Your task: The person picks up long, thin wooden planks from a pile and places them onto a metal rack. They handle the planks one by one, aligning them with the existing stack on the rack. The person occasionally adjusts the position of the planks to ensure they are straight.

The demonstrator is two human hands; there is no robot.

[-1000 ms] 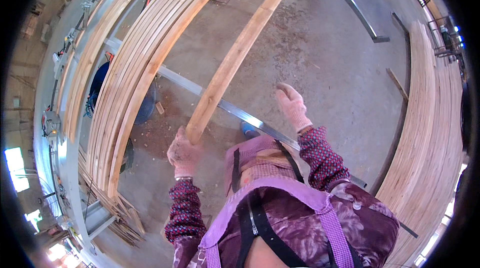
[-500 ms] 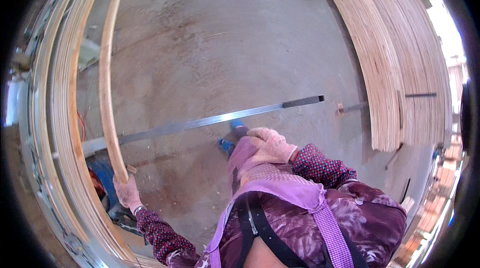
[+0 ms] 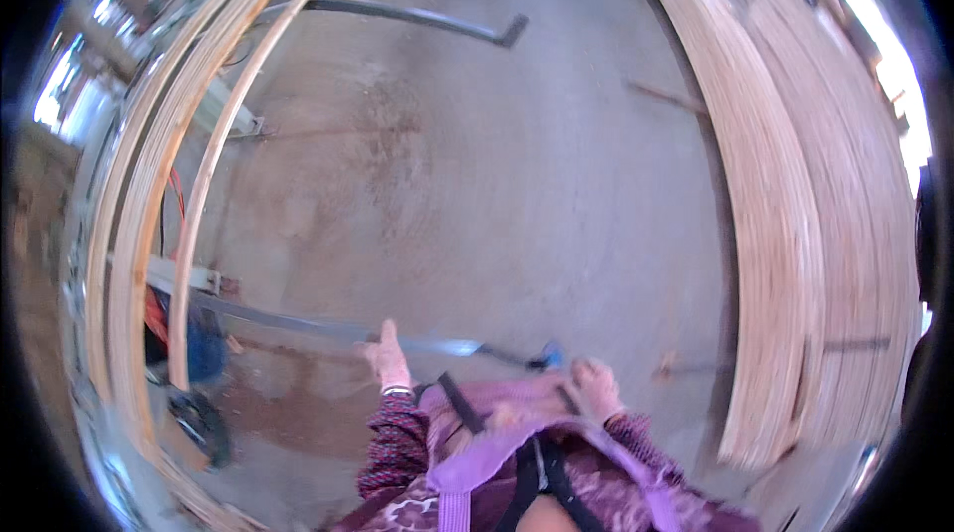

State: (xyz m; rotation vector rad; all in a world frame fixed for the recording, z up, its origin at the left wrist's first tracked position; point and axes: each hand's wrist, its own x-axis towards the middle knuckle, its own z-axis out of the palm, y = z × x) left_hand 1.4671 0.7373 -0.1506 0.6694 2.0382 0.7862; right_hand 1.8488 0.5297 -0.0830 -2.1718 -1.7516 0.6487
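Observation:
My left hand [image 3: 388,361], in a pale pink glove, is held out in front of my body with fingers apart and nothing in it. Beneath it in the picture runs a grey metal bar [image 3: 288,318]; whether they touch cannot be told. My right hand [image 3: 596,391], gloved alike, is by the right side of my purple apron [image 3: 497,403]; its fingers are blurred. To the left, a long thin wooden strip [image 3: 204,179] rests apart from both hands, its near end free beside the stacked long boards [image 3: 149,234].
Tall stacks of long pale boards [image 3: 755,214] line the right side. Another metal bar [image 3: 407,15] juts out at the far left. A blue container [image 3: 207,345] and a dark round object [image 3: 199,428] sit low by the left boards. Concrete floor [image 3: 477,184] lies between.
My left hand has let go of the wooden strip's near end and moved right, in front of me. My right hand has shifted slightly right and lower in view. The whole view has moved.

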